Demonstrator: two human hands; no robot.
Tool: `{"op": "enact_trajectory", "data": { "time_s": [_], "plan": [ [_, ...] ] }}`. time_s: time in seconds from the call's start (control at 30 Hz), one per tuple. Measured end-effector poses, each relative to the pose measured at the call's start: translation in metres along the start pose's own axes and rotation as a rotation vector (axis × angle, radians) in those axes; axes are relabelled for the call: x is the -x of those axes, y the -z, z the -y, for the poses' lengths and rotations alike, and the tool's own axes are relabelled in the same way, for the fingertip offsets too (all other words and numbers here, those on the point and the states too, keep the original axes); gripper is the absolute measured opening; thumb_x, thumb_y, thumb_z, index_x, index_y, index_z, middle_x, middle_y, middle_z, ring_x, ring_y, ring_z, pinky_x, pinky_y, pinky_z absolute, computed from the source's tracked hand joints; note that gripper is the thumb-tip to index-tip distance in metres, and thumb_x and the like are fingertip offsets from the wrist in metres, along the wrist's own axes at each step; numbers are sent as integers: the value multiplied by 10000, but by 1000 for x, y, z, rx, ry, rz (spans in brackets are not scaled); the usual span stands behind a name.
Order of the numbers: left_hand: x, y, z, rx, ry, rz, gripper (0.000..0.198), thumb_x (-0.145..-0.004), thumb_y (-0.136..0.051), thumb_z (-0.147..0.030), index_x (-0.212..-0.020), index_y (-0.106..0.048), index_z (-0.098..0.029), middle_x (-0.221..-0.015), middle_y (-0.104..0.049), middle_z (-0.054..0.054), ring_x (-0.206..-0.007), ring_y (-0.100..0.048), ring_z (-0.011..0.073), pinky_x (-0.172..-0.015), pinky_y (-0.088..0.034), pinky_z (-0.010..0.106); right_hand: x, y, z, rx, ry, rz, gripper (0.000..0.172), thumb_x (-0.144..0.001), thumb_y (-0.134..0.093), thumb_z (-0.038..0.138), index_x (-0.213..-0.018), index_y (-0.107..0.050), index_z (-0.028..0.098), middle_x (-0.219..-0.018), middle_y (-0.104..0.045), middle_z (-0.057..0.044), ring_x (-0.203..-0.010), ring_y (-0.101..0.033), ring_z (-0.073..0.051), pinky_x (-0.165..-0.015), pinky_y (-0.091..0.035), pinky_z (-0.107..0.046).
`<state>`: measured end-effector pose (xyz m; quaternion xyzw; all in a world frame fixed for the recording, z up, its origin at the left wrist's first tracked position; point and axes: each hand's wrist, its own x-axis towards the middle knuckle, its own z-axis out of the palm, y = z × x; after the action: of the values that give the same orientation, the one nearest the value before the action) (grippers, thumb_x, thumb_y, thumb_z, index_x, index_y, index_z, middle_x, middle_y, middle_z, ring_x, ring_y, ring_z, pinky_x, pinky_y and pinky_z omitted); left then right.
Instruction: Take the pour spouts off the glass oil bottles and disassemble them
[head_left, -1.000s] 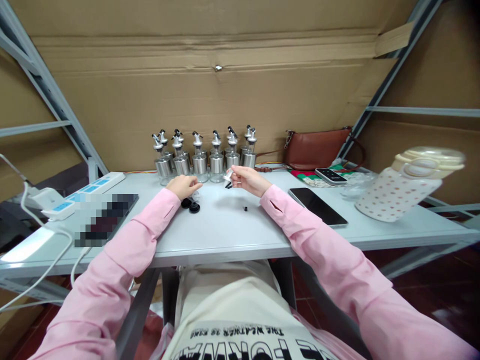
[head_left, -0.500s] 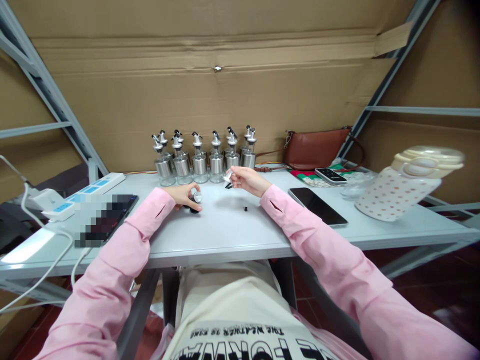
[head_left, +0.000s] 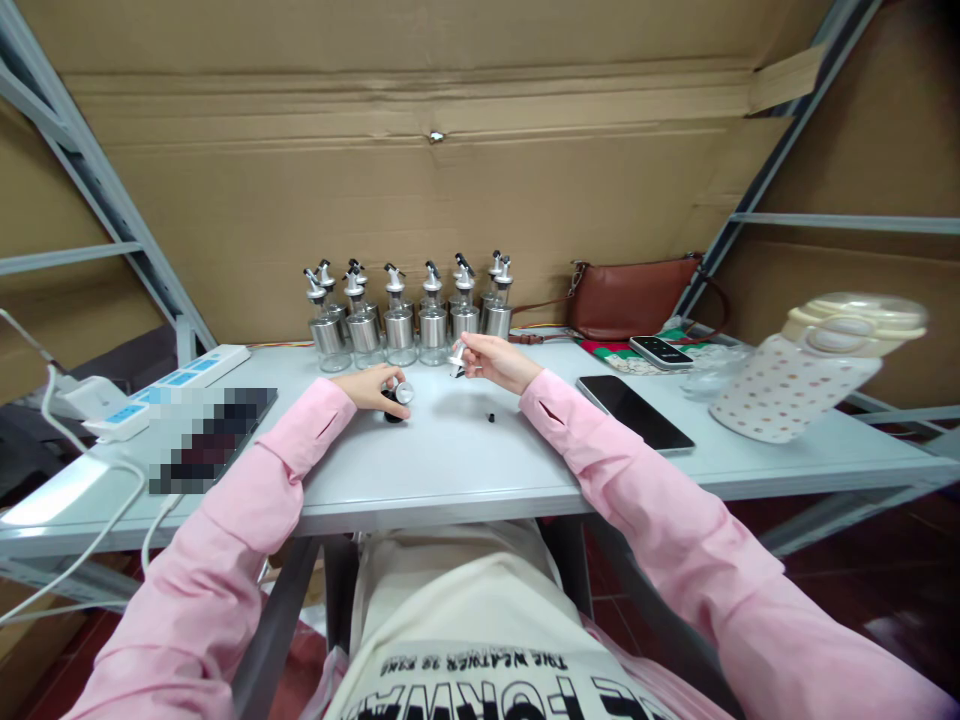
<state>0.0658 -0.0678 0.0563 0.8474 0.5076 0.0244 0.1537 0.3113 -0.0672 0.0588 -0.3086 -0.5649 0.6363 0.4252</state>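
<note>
- Our right hand [head_left: 496, 362] pinches a silver pourer spout [head_left: 456, 356] in a closed fingertip grip, held just above the surface [head_left: 465, 460].
- Our left hand [head_left: 373, 388] rests on the surface, its grip curled shut on a round silver cap [head_left: 404, 392], beside a black stopper [head_left: 390, 412].
- A tiny black piece [head_left: 491, 416] lies near our right wrist.
- A row of dispenser bottles [head_left: 400, 328] stands just behind both hands.

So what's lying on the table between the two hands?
Nothing: in the head view the tabletop is bare between the left hand, pinching a silver cap, and the right hand, holding a pourer spout.
</note>
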Motion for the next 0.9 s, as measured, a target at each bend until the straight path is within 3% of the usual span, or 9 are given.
{"op": "enact_trajectory", "data": {
  "time_s": [0.33, 0.4, 0.5, 0.6, 0.73, 0.9],
  "plan": [
    [9, 5, 11, 120, 9, 24, 816, -354, -773, -486, -1024, -402, -205, -1096, -360, 53, -775, -479, 129, -679, -417, 253, 0, 0, 0, 14, 5, 3, 395, -607, -698, 505, -723, -561, 153, -521, -411, 72, -486, -421, -59, -515, -384, -222],
    [13, 11, 11, 126, -44, 23, 742, -386, -769, -478, -997, -444, -213, -1075, -366, 39, -836, -476, 144, -702, -414, 253, 0, 1, 0, 13, 2, 2, 404, -599, -703, 507, -728, -563, 151, -520, -411, 72, -487, -425, -61, -515, -387, -224],
    [15, 20, 5, 105, -201, 31, 477, -504, -732, -456, -884, -572, -216, -1043, -415, 30, -987, -442, 183, -778, -388, 252, -1, 1, -1, 6, -2, 3, 414, -588, -711, 508, -736, -566, 150, -519, -410, 72, -488, -427, -63, -513, -388, -224],
    [15, 23, -3, 83, -300, 43, 278, -585, -696, -436, -758, -663, -221, -1001, -481, 35, -997, -450, 191, -801, -366, 255, -1, 1, -1, 0, -3, 9, 401, -598, -707, 502, -726, -562, 151, -522, -412, 71, -489, -426, -62, -514, -388, -225],
    [13, 21, -5, 67, -308, 42, 230, -619, -671, -440, -695, -693, -224, -913, -541, 30, -912, -497, 170, -772, -372, 246, -1, 2, -2, 4, 0, 9, 395, -609, -700, 502, -722, -557, 152, -523, -416, 71, -490, -429, -61, -519, -390, -226],
    [12, 21, 1, 65, -251, 4, 250, -598, -681, -415, -781, -699, -245, -914, -565, 17, -891, -523, 158, -742, -384, 231, 0, 1, -1, -1, -1, 9, 395, -608, -701, 500, -745, -571, 152, -518, -407, 73, -492, -426, -63, -513, -391, -222]
  ]
}}
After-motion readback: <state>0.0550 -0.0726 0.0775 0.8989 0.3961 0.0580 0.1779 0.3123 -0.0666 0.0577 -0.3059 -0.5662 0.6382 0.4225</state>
